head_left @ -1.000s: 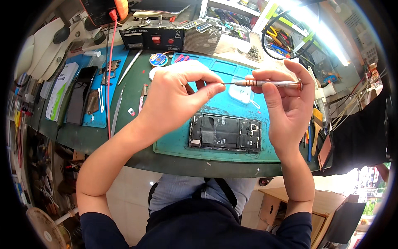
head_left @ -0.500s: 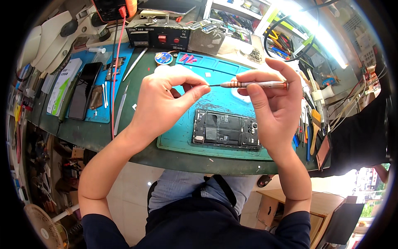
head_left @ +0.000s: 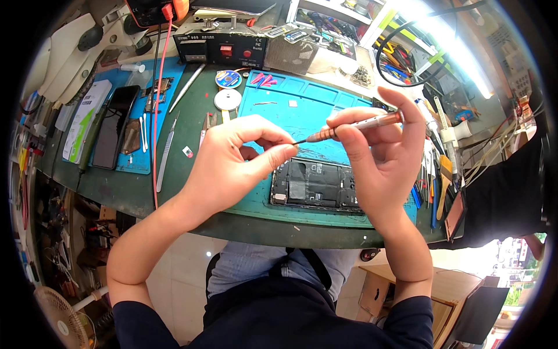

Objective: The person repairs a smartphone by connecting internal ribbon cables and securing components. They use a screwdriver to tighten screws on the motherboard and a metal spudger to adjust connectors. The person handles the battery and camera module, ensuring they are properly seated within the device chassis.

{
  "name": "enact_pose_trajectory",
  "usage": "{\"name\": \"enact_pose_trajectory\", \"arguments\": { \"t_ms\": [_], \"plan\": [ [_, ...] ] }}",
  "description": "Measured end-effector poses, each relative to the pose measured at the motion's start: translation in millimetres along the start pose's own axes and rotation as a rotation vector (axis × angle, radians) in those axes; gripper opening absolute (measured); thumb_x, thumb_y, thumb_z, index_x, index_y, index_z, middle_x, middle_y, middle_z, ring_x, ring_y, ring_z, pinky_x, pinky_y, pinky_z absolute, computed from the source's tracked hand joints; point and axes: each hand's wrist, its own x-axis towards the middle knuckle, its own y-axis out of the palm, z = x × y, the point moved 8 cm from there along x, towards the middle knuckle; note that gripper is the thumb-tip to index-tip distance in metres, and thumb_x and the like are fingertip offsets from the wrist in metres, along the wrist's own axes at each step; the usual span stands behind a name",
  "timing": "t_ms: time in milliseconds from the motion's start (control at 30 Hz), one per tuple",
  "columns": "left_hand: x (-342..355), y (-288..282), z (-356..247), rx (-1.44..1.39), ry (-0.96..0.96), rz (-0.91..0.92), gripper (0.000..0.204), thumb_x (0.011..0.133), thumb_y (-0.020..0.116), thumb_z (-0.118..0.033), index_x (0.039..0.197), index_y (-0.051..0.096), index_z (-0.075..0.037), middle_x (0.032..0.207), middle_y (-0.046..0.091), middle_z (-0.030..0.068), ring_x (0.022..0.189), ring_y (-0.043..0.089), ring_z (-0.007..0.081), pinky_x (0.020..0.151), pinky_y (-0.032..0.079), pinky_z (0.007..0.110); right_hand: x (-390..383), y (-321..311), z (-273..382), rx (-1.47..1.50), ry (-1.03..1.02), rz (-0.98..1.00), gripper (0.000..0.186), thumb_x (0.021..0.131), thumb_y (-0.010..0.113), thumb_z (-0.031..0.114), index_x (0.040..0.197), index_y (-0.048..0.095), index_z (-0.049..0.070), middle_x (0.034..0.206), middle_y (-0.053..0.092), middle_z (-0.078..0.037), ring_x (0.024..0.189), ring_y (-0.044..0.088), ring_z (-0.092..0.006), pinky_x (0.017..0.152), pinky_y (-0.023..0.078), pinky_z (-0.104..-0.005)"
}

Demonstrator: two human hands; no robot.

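My right hand [head_left: 386, 166] is wrapped round the copper-and-silver handle of a small precision screwdriver [head_left: 361, 124], its index finger reaching up past the handle's end. The driver slants down to the left. At its thin dark tip, the thumb and index finger of my left hand [head_left: 224, 160] are pinched together. Whether a tiny screw sits between them is too small to tell. Beneath both hands an opened phone [head_left: 311, 185], its black inner parts showing, lies on the teal work mat [head_left: 247, 200]. My right hand covers the phone's right end.
Left on the bench lie metal tweezers [head_left: 167, 152], a dark phone [head_left: 118, 125] and cotton swabs [head_left: 143, 134]. A white spool [head_left: 227, 99] and pink pieces [head_left: 265, 80] are farther back, before a black power unit [head_left: 235, 49]. Tools, including a wooden-handled brush [head_left: 444, 183], crowd the right edge.
Both hands have come down slightly towards the phone. The screwdriver, level before, now tilts with its tip lower, and the white spool and tweezers-like metal piece behind are uncovered.
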Motion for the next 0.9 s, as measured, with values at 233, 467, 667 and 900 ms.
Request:
{"name": "enact_pose_trajectory", "arguments": {
  "t_ms": [233,467,667,900],
  "plan": [
    [-19.8,6.1,10.4,0.342,0.191,0.082,0.04,0.091,0.067,0.009,0.129,0.073,-0.003,0.115,0.066,0.0097,0.106,0.064,0.0221,0.088,0.052,0.034,-2.5,18.6,-0.4,-0.203,-0.127,0.205,0.061,0.101,0.071,-0.001,0.153,0.04,-0.007,0.1,0.074,-0.019,0.09,0.076,-0.0226,0.084,0.062,-0.0339],
    [-20.6,10.5,9.5,0.409,0.333,0.027,0.039,0.088,0.062,0.014,0.122,0.074,-0.002,0.11,0.066,0.0106,0.099,0.064,0.0265,0.085,0.052,0.036,-3.7,31.8,-6.2,-0.275,-0.196,0.184,0.058,0.095,0.072,-0.006,0.149,0.053,-0.002,0.09,0.072,-0.012,0.079,0.075,-0.0217,0.073,0.06,-0.0328],
    [-26.0,9.6,7.1,0.432,0.328,0.038,0.036,0.083,0.063,0.015,0.113,0.076,-0.001,0.103,0.068,0.0098,0.095,0.064,0.0277,0.081,0.052,0.037,-7.7,38.8,-4.4,-0.248,-0.118,0.328,0.056,0.1,0.07,-0.005,0.151,0.045,-0.007,0.103,0.074,-0.018,0.089,0.076,-0.0221,0.082,0.061,-0.0334],
    [-27.2,8.9,9.6,0.44,0.324,0.041,0.034,0.081,0.064,0.015,0.109,0.075,-0.001,0.102,0.068,0.0096,0.096,0.064,0.0276,0.08,0.053,0.038,-9.4,44.4,-5.7,-0.226,-0.119,0.351,0.052,0.098,0.069,-0.007,0.147,0.052,-0.003,0.1,0.074,-0.015,0.089,0.076,-0.0243,0.079,0.061,-0.0344]
  ]
}}
